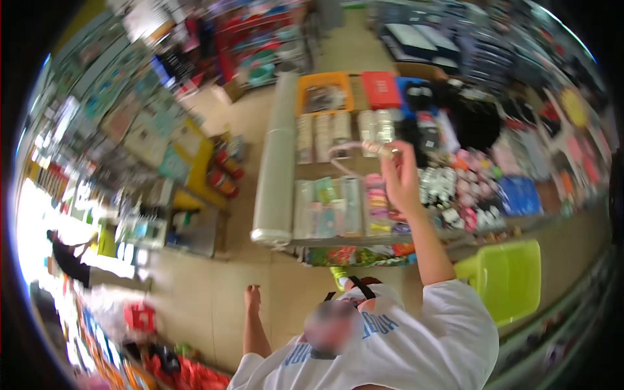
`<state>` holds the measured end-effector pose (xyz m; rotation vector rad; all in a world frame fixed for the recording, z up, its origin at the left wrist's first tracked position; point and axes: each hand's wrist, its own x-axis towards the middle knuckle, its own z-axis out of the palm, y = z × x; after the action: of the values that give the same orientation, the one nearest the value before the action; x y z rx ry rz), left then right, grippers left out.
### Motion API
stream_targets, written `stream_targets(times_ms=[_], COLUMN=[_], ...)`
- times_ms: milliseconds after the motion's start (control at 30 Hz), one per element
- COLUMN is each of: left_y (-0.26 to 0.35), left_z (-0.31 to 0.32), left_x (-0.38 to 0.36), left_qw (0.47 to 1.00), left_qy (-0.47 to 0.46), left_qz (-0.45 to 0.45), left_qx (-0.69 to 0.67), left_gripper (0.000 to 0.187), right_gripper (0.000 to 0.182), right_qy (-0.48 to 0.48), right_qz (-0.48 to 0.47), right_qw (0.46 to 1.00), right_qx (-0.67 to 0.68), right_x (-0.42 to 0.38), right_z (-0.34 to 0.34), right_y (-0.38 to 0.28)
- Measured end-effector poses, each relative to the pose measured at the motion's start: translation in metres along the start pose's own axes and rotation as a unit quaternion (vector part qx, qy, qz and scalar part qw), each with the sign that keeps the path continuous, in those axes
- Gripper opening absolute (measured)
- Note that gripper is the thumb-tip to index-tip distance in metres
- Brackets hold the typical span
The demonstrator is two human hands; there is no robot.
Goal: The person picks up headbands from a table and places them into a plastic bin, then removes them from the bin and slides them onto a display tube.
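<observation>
Head view, the only view supplied: the right hand (398, 177) is raised over a display table (338, 241) crowded with packaged goods, and a small pale item with a pinkish loop (374, 149) is held up at its fingertips. The fingers are closed narrowly on the item in a pinch; what the item is cannot be told, since it is small and blurred. It is thus located in the air above the middle rows of packets, clear of the tabletop. The step in hand is judged to be the lifting or inspection of this one item from the stall. Any setting-down would call for a free slot to be found among the tightly packed rows, and for the trailing loop to be kept from snagging on neighbouring packets. The left hand (252, 298) is hung low over the bare floor, well apart from the table; nothing is held in it, and its fingers appear loosely curled, though blur limits certainty. A long pale roll (276, 162) is laid along the table's left edge, a green plastic chair (507, 278) is placed beside the raised arm, and another person (68, 260) is seen far off at the left.
</observation>
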<state>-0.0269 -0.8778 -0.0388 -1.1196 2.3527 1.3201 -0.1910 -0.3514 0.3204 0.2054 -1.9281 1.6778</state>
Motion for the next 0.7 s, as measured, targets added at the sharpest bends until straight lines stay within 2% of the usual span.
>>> stream_targets(times_ms=[33, 100, 133, 167, 200, 233, 300, 333, 367, 433, 467, 533, 567, 633, 700], left_y=[-0.005, -0.042, -0.087, -0.096, -0.109, -0.106, -0.091, -0.086, -0.085, -0.095, -0.074, -0.045, -0.026, 0.011, 0.042], left_z=[0.025, 0.086, 0.125, 0.159, 0.186, 0.233, 0.291, 0.310, 0.325, 0.337, 0.335, 0.317, 0.312, 0.309, 0.314], left_x=[-0.006, -0.006, 0.014, -0.011, -0.034, -0.066, -0.094, -0.106, -0.117, -0.149, -0.150, -0.150, -0.147, -0.142, -0.140], left_qw=[0.999, 0.975, 0.929, 0.924, 0.849, 0.894, 0.894, 0.877, 0.846, 0.749, 0.631, 0.705, 0.728, 0.731, 0.683], left_qy=[-0.042, -0.194, -0.346, -0.374, -0.491, -0.409, -0.432, -0.442, -0.455, -0.492, -0.408, -0.442, -0.450, -0.435, -0.408], left_qz=[0.001, -0.051, -0.058, -0.067, -0.145, -0.145, 0.065, 0.166, 0.262, 0.435, 0.551, 0.455, 0.397, 0.320, 0.319], left_qx=[-0.005, -0.098, -0.114, -0.035, -0.129, 0.116, 0.096, 0.092, 0.091, 0.085, 0.362, 0.315, 0.333, 0.417, 0.515], left_gripper=[0.032, 0.036, 0.035, 0.037, 0.036, 0.033, 0.031, 0.030, 0.030, 0.028, 0.027, 0.025, 0.024, 0.020, 0.017], right_gripper=[0.022, 0.023, 0.024, 0.025, 0.026, 0.023, 0.023, 0.024, 0.024, 0.024, 0.023, 0.022, 0.024, 0.026, 0.025], right_qy=[0.022, 0.007, -0.004, -0.021, -0.038, -0.041, -0.044, -0.014, 0.020, 0.108, 0.158, 0.223, 0.246, 0.297, 0.354], right_qz=[0.027, 0.065, 0.087, 0.108, 0.134, 0.153, 0.270, 0.271, 0.280, 0.304, 0.305, 0.323, 0.302, 0.281, 0.293], right_qw=[0.999, 0.990, 0.981, 0.969, 0.948, 0.927, 0.893, 0.892, 0.887, 0.882, 0.885, 0.892, 0.890, 0.871, 0.832], right_qx=[0.018, -0.122, -0.175, -0.223, -0.287, -0.341, -0.356, -0.361, -0.367, -0.343, -0.313, -0.225, -0.239, -0.271, -0.309], right_x=[-0.025, -0.086, -0.124, -0.165, -0.210, -0.260, -0.342, -0.355, -0.376, -0.412, -0.393, -0.381, -0.373, -0.369, -0.377], right_z=[-0.022, -0.082, -0.107, -0.129, -0.150, -0.174, -0.217, -0.234, -0.251, -0.276, -0.289, -0.326, -0.348, -0.399, -0.453], right_y=[0.002, 0.033, 0.041, 0.046, 0.050, 0.070, 0.083, 0.092, 0.099, 0.083, 0.070, 0.065, 0.059, 0.056, 0.066])
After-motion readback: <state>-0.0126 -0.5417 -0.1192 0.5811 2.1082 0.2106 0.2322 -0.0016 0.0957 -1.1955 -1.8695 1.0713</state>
